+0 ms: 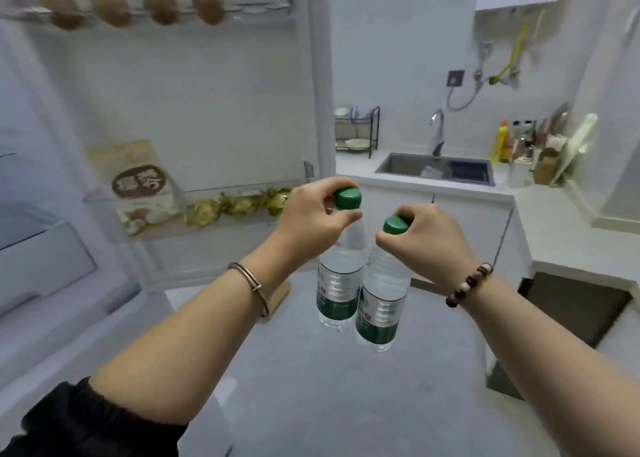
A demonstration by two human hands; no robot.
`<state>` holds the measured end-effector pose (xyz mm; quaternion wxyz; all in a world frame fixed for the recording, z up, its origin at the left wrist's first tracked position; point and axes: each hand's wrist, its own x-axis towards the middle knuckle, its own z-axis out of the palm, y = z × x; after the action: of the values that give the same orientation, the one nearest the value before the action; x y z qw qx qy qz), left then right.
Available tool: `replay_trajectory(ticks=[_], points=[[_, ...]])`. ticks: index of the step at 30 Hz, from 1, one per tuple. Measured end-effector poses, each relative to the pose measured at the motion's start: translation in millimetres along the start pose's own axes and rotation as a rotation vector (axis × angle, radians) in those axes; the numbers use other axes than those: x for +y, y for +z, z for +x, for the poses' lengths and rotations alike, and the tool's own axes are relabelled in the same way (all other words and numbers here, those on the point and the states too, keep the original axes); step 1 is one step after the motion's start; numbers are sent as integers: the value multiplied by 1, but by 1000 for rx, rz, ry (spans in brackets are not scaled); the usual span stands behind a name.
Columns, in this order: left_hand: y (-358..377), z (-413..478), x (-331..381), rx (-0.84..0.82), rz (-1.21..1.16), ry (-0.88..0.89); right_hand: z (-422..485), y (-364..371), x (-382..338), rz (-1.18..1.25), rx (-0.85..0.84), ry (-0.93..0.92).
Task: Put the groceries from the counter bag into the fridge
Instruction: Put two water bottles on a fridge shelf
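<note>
Beside the open fridge door (pixel 214 103), each grip is closed on 1 green-capped water bottle: left hand (pixel 313 219) on the left bottle (pixel 338 283), right hand (pixel 431 235) on the right bottle (pixel 382 300). Both hang upright, below the door shelf (pixel 221 214). Best lift each clear of the shelf rail, seating them singly.

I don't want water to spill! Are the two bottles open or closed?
Closed. Each clear plastic water bottle has its green screw cap on, pinched by the left hand and right hand.
</note>
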<state>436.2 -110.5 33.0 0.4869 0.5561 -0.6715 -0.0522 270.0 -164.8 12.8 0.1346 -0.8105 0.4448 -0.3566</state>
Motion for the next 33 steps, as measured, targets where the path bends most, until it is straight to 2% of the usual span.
replay_trajectory(ticks=[3, 8, 14, 20, 26, 33], points=[[-40, -13, -18, 105, 14, -104, 18, 28, -32, 118, -75, -87], [-93, -36, -39, 275, 66, -217, 40, 73, -86, 232, -109, -224], [-159, -49, -54, 433, 218, -285, 67, 111, -159, 365, -164, -353], [-230, -52, -58, 601, 374, -292, 87, 144, -234, 530, -156, -450], [-318, -59, -73, 732, 506, -257, 105, 181, -315, 730, -135, -450], [-413, -73, -124, 780, 663, -224, 117, 243, -410, 743, -164, -480]])
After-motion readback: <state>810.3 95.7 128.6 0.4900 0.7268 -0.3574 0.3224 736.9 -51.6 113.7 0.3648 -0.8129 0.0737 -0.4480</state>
